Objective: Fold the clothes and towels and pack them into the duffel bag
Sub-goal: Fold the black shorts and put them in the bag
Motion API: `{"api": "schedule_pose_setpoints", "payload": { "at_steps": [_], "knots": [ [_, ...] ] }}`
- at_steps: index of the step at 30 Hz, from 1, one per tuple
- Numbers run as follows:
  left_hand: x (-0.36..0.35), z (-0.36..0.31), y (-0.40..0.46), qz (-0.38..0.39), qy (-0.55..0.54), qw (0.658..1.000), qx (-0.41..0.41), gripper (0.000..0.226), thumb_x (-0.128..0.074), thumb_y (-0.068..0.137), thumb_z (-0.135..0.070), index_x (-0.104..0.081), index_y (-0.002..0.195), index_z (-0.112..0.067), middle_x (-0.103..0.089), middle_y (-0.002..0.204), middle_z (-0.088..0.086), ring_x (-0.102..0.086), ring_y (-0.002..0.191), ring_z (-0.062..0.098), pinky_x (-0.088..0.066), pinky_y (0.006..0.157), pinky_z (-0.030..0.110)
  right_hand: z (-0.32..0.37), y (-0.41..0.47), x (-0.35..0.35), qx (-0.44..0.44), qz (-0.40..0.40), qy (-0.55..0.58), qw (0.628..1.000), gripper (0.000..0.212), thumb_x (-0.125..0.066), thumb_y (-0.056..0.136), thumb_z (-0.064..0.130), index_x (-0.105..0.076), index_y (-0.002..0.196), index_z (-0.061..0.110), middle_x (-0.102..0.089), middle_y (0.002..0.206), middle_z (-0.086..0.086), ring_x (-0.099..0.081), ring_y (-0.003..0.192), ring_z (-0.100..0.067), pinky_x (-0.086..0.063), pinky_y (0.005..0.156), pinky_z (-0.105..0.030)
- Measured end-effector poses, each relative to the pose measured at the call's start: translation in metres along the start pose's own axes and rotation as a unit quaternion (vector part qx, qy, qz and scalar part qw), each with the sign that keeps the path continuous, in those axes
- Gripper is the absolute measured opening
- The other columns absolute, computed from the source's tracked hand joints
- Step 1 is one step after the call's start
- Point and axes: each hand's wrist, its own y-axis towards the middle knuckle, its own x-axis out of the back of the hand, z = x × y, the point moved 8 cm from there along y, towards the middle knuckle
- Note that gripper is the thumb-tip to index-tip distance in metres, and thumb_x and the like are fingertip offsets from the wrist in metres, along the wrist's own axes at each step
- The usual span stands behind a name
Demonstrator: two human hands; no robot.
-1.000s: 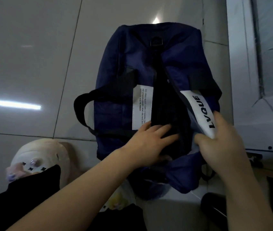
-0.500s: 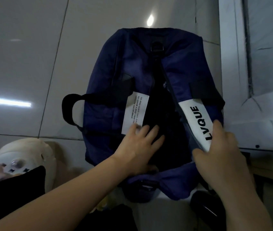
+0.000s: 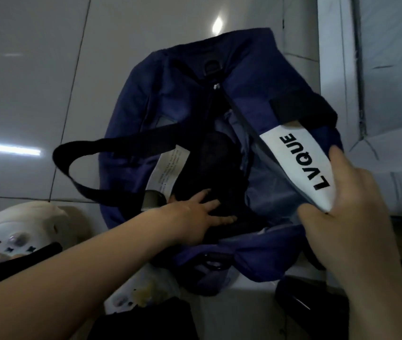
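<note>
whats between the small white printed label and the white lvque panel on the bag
In the head view, the duffel bag's open mouth, with dark fabric inside, pressed by the left hand.

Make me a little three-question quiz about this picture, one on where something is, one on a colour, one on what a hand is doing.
1. Where is the left hand?
A. On the floor tiles
B. Inside the open bag, on dark fabric
C. On the black strap

2. What colour is the duffel bag?
A. Navy blue
B. Red
C. Green

3. What is the right hand doing?
A. Hanging idle
B. Pressing flat on the floor
C. Gripping the bag's edge at the white LVQUE label

Answers:
1. B, its fingers lie spread on the dark fabric within the bag's opening.
2. A, the bag's cloth is dark blue all over.
3. C, thumb and fingers pinch the edge by the label, holding the opening wide.
</note>
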Motion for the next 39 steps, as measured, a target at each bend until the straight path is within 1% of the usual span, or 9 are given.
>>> {"api": "schedule_pose_setpoints", "payload": {
  "at_steps": [8, 11, 17, 21, 25, 27, 30, 34, 39],
  "knots": [
    [0.024, -0.006, -0.017, -0.283, 0.081, 0.956, 0.02, 0.057, -0.048, 0.088, -0.034, -0.038, 0.144, -0.031, -0.03, 0.124, 0.009, -0.038, 0.105, 0.028, -0.045, 0.073, 0.038, 0.012, 0.003, -0.009, 0.046, -0.005, 0.003, 0.999, 0.08, -0.06, 0.079, -0.006, -0.028, 0.15, 0.013, -0.042, 0.126, -0.011, -0.023, 0.086, 0.01, -0.027, 0.069, 0.011],
    [0.01, 0.0, -0.009, -0.193, -0.019, 0.981, 0.01, 0.064, -0.042, 0.097, -0.027, -0.009, 0.152, -0.035, -0.032, 0.133, 0.006, -0.044, 0.113, 0.027, -0.042, 0.083, 0.034, 0.005, 0.005, -0.009, 0.014, 0.011, 0.002, 1.0, 0.081, -0.06, 0.082, -0.003, -0.025, 0.151, 0.018, -0.04, 0.128, -0.007, -0.023, 0.085, 0.011, -0.026, 0.067, 0.012],
    [0.017, 0.017, -0.016, -0.018, -0.297, 0.953, -0.063, 0.049, -0.059, 0.092, -0.022, -0.047, 0.138, -0.031, -0.057, 0.127, -0.004, -0.052, 0.112, 0.013, -0.038, 0.088, 0.02, 0.007, 0.012, -0.007, 0.005, 0.016, 0.02, 1.0, 0.082, -0.061, 0.081, -0.004, -0.025, 0.151, 0.019, -0.038, 0.122, -0.001, -0.024, 0.084, 0.011, -0.026, 0.067, 0.012],
    [0.002, 0.004, -0.011, 0.077, -0.24, 0.966, -0.053, 0.07, -0.062, 0.09, -0.036, -0.024, 0.149, -0.034, -0.035, 0.15, -0.005, -0.037, 0.134, 0.016, -0.03, 0.104, 0.023, 0.011, 0.011, -0.01, 0.017, 0.021, 0.024, 0.999, 0.082, -0.06, 0.081, -0.006, -0.025, 0.151, 0.019, -0.03, 0.114, 0.008, -0.027, 0.082, 0.009, -0.027, 0.067, 0.011],
    [0.029, 0.015, -0.01, -0.029, -0.476, 0.875, -0.079, 0.053, -0.06, 0.093, -0.024, -0.04, 0.142, -0.035, -0.046, 0.14, -0.007, -0.044, 0.129, 0.011, -0.036, 0.103, 0.018, 0.004, 0.011, -0.008, 0.002, 0.026, 0.04, 0.999, 0.082, -0.06, 0.081, -0.004, -0.025, 0.151, 0.022, -0.03, 0.116, 0.009, -0.028, 0.082, 0.009, -0.027, 0.066, 0.011],
    [0.037, 0.016, -0.005, -0.154, -0.33, 0.93, -0.055, 0.04, -0.051, 0.098, -0.026, -0.049, 0.138, -0.023, -0.046, 0.141, 0.002, -0.044, 0.13, 0.017, -0.03, 0.105, 0.016, 0.004, 0.01, -0.007, -0.008, 0.031, 0.051, 0.998, 0.082, -0.059, 0.082, -0.003, -0.025, 0.151, 0.023, -0.031, 0.116, 0.01, -0.028, 0.082, 0.009, -0.028, 0.066, 0.011],
    [0.025, -0.018, 0.008, -0.198, -0.127, 0.971, -0.045, 0.059, -0.035, 0.097, -0.05, -0.027, 0.15, -0.026, -0.001, 0.161, 0.008, 0.004, 0.148, 0.021, -0.002, 0.119, 0.029, 0.012, 0.01, -0.001, -0.007, 0.035, 0.065, 0.997, 0.081, -0.059, 0.081, -0.004, -0.028, 0.15, 0.023, -0.032, 0.115, 0.009, -0.029, 0.078, 0.01, -0.027, 0.066, 0.011],
    [0.017, -0.022, 0.024, -0.197, -0.169, 0.965, 0.025, 0.067, -0.026, 0.092, -0.066, -0.005, 0.151, -0.041, 0.015, 0.16, -0.003, 0.027, 0.142, 0.013, 0.003, 0.117, 0.044, 0.011, 0.006, 0.004, -0.021, 0.055, 0.083, 0.995, 0.08, -0.059, 0.082, -0.001, -0.028, 0.149, 0.029, -0.035, 0.115, 0.011, -0.041, 0.077, 0.017, -0.035, 0.065, 0.002],
    [0.011, -0.017, 0.034, -0.193, -0.13, 0.97, 0.067, 0.074, -0.026, 0.088, -0.073, -0.002, 0.15, -0.042, 0.014, 0.16, -0.003, 0.026, 0.143, 0.015, 0.002, 0.118, 0.046, -0.007, 0.004, -0.004, -0.041, 0.087, 0.084, 0.992, 0.067, -0.059, 0.079, 0.009, -0.039, 0.141, 0.025, -0.047, 0.117, -0.004, -0.046, 0.085, -0.01, -0.033, 0.059, -0.016]
  ]
}}
